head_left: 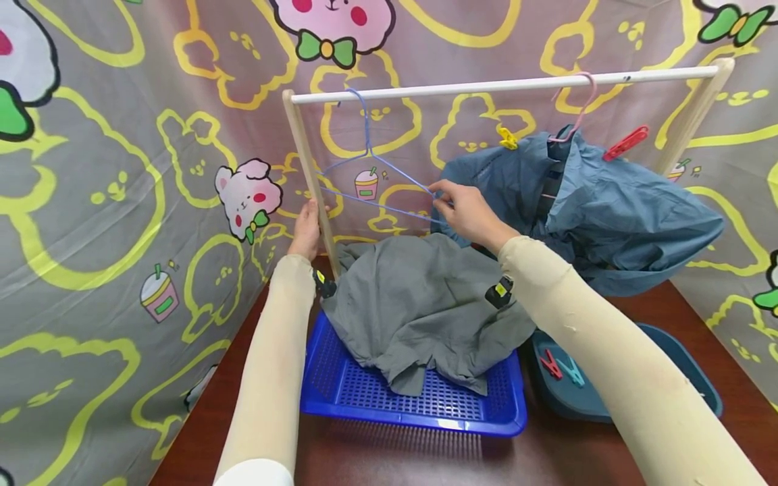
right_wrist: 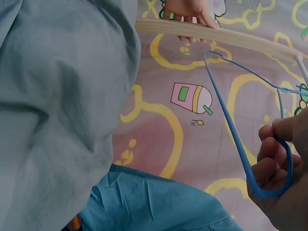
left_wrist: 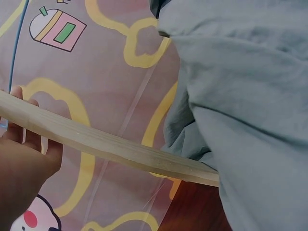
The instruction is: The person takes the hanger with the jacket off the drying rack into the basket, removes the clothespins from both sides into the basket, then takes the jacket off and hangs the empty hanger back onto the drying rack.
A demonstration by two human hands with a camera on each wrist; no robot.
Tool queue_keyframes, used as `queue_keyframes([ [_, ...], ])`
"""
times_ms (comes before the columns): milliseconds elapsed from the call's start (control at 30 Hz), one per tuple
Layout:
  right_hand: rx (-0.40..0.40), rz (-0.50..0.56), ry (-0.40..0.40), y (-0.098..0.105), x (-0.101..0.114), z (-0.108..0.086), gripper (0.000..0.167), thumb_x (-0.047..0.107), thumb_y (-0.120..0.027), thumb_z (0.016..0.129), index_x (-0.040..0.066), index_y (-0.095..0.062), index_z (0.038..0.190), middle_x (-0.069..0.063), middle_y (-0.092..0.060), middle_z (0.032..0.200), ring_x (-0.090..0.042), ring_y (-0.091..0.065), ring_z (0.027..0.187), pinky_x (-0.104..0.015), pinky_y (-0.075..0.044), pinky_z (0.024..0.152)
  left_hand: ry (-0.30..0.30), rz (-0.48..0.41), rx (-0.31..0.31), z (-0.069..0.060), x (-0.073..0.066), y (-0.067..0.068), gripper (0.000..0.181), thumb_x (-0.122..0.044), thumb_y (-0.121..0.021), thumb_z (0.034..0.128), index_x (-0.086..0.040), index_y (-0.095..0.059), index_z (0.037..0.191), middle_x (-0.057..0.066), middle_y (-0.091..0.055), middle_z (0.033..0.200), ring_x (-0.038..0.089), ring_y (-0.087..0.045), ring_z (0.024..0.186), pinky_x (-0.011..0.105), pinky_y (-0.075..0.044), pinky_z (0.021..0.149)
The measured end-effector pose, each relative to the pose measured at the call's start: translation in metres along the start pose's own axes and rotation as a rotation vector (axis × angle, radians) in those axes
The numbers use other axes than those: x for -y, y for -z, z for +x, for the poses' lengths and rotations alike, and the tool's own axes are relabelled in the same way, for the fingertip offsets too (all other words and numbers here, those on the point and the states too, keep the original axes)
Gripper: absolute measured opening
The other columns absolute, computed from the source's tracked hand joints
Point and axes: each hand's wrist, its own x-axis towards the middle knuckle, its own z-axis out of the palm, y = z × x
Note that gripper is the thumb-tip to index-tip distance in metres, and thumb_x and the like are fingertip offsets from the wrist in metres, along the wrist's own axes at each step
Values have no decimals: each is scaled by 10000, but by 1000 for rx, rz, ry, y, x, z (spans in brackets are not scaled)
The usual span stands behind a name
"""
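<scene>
A blue wire hanger (head_left: 398, 165) hangs by its hook from the left part of the white rail (head_left: 425, 90). My right hand (head_left: 471, 212) pinches the hanger's right arm near its end; in the right wrist view the thumb and fingers close about the blue wire (right_wrist: 290, 163). My left hand (head_left: 306, 233) is at the rack's left wooden post (head_left: 313, 182), its loosely extended fingers (right_wrist: 185, 37) reaching behind the wood. Below both hands a grey garment (head_left: 419, 304) lies heaped in a blue plastic basket (head_left: 413, 422).
Right of the hanger, a blue garment (head_left: 632, 209) hangs on a pink hanger (head_left: 586, 108), with a yellow clothespin (head_left: 507, 138) and a red clothespin (head_left: 626, 143) on it. A dark teal tray (head_left: 656, 337) with loose clothespins (head_left: 570, 371) stands at the right on the brown table (head_left: 352, 459).
</scene>
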Motion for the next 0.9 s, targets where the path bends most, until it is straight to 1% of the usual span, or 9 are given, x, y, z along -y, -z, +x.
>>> queue_keyframes([
  [167, 59, -17, 0, 0, -1, -4, 371, 170, -511, 990, 119, -467, 1355, -104, -608, 1051, -229, -565, 795, -380, -440, 698, -7, -5, 8, -1, 0, -1, 606, -467, -302, 987, 1, -439, 1345, 199, -430, 1362, 161, -413, 1010, 298, -319, 894],
  [233, 76, -37, 16, 0, -2, -7, 371, 160, -524, 982, 112, -472, 1347, -101, -603, 1041, -227, -567, 809, -385, -449, 711, -8, -1, 22, -1, 0, 0, 613, -472, -292, 987, -1, -423, 1357, 194, -422, 1359, 174, -411, 1022, 312, -318, 910],
  [300, 85, -61, 30, -1, -2, -10, 362, 156, -535, 975, 101, -490, 1330, -91, -608, 1012, -212, -570, 808, -379, -456, 715, -2, 16, 38, -1, -2, 1, 620, -476, -277, 989, -7, -395, 1377, 188, -416, 1373, 198, -414, 1076, 334, -312, 949],
  [400, 99, -93, 38, -1, -2, -17, 356, 156, -549, 967, 90, -508, 1315, -73, -613, 976, -195, -560, 760, -371, -455, 691, 19, 39, 65, -3, -5, 4, 617, -470, -255, 996, -26, -343, 1415, 188, -401, 1408, 248, -401, 1179, 365, -294, 1008],
  [533, 113, -121, 58, 0, -1, -27, 367, 170, -558, 963, 57, -511, 1309, -70, -614, 949, -190, -562, 740, -376, -453, 684, 45, 119, 118, -9, -14, 11, 607, -457, -213, 1015, -44, -284, 1455, 199, -355, 1440, 291, -348, 1275, 404, -264, 1057],
  [667, 111, -143, 83, 3, -4, -40, 380, 175, -562, 958, 20, -508, 1300, -102, -622, 972, -217, -589, 790, -404, -467, 729, 57, 290, 184, -17, -19, 17, 585, -414, -202, 1035, -12, -259, 1456, 224, -320, 1429, 323, -300, 1315, 440, -228, 1082],
  [767, 101, -159, 72, 6, -7, -52, 386, 186, -563, 957, 12, -507, 1297, -104, -622, 983, -219, -597, 818, -409, -472, 747, 78, 403, 221, -24, -19, 23, 584, -398, -233, 1038, 24, -264, 1440, 247, -321, 1428, 354, -291, 1325, 459, -219, 1086],
  [833, 100, -171, 66, 7, -10, -62, 385, 190, -557, 959, 4, -507, 1292, -100, -615, 966, -215, -590, 793, -404, -468, 729, 112, 453, 260, -29, -17, 29, 585, -394, -248, 1039, 33, -254, 1439, 255, -316, 1432, 372, -297, 1323, 475, -228, 1082],
  [900, 105, -194, 64, 8, -13, -73, 370, 195, -553, 960, 1, -521, 1273, -107, -602, 980, -216, -578, 802, -399, -461, 719, 150, 490, 300, -35, -14, 34, 577, -383, -277, 1038, 51, -278, 1419, 264, -337, 1416, 388, -314, 1313, 483, -246, 1073],
])
